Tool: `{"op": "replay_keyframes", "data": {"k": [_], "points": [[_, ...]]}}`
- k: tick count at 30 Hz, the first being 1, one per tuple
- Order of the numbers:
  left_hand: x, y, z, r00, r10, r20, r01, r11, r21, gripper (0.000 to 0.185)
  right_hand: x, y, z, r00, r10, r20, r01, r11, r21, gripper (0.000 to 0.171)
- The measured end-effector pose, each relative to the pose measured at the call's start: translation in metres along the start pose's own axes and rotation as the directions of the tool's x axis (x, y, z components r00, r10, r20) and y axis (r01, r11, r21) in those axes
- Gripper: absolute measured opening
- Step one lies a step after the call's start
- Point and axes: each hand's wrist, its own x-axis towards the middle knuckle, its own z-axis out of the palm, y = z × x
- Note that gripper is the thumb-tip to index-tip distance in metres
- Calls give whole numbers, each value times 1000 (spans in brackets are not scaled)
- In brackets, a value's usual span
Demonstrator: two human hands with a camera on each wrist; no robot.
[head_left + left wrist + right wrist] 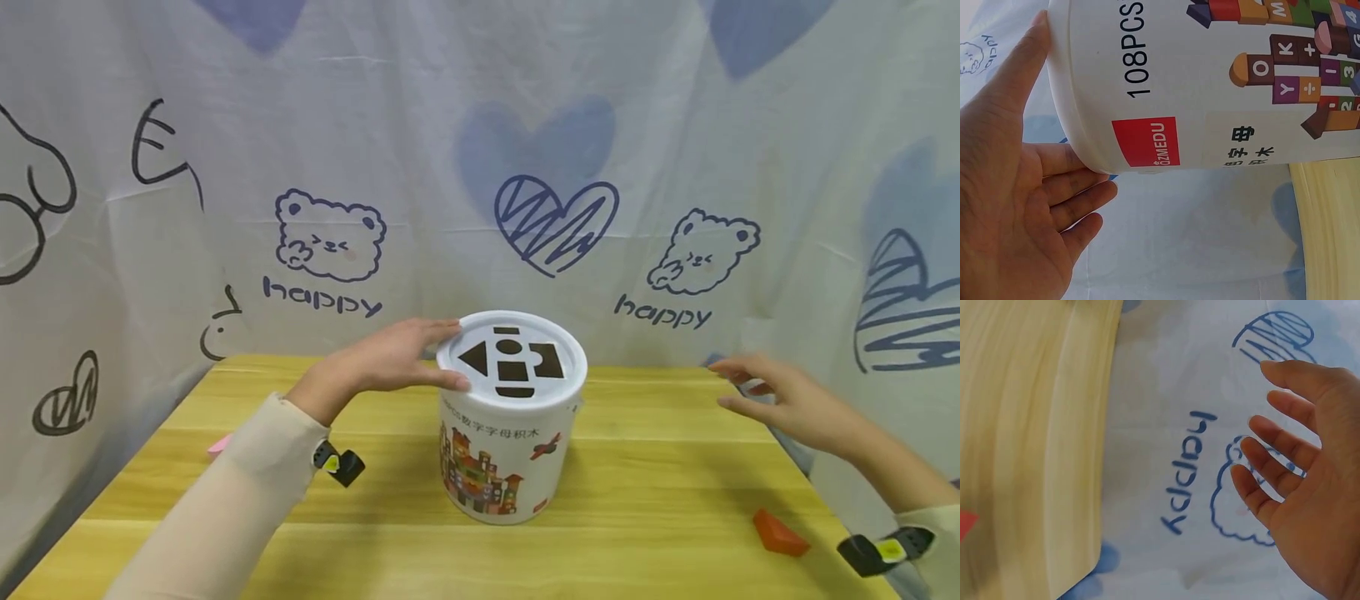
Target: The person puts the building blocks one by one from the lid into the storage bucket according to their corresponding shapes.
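**White block tub steadied at its lid by the left hand; right hand free above the far right corner**

The white tub (510, 442) stands upright near the middle of the wooden bench (660, 492), slightly toward the far edge. Its wall carries printed pictures of coloured building blocks, a red label and the marking "108PCS", as the left wrist view shows. A white lid (522, 360) sits on top, with dark shape cut-outs: a triangle, a circle, a rectangle, a half-round and others.

The left hand (390, 360) rests against the left side of the lid's rim. Its fingers (1079, 203) lie straight and only loosely spread, the thumb along the near edge of the rim and the other fingers reaching round the far side; they press against the tub and do not curl round it. A cream sleeve (225, 508) covers the forearm, with a small black device strapped at the wrist.

The right hand (780, 400) hovers above the far right corner of the bench, well apart from the tub. Its fingers (1279, 456) are spread wide and relaxed and hold nothing. A small reddish item shows behind them in the head view; whether the hand touches it cannot be told.

An orange block (780, 533) lies on the bench near the right front edge, close below the right forearm. A pink piece (219, 447) lies at the left, partly hidden by the left sleeve. A white cloth (480, 167) printed with bears, hearts and the word "happy" hangs behind and beside the bench.
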Motion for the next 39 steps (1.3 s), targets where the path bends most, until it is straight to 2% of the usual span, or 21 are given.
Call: {"op": "replay_keyframes", "data": {"k": [9,19,24,32,34,39], "points": [[0,-2,0,1000,-2,3,2,1000,11,108,-34,26,10,990,107,88,-109,994,18,47],[0,-2,0,1000,4,2,-4,1000,7,107,-68,50,25,955,214,206,-229,972,52,54],[-1,-5,0,1000,10,-5,-10,1000,4,107,-79,58,33,939,234,251,-263,961,88,56],[-2,-5,1,1000,6,-1,-6,1000,-13,109,-103,80,47,938,176,299,-219,969,118,57],[-1,-4,1,1000,5,0,-5,1000,-13,109,-108,86,50,933,158,322,-216,964,153,56],[1,-3,0,1000,3,3,-3,1000,-8,110,-122,94,60,910,193,368,-288,931,224,56]]}}
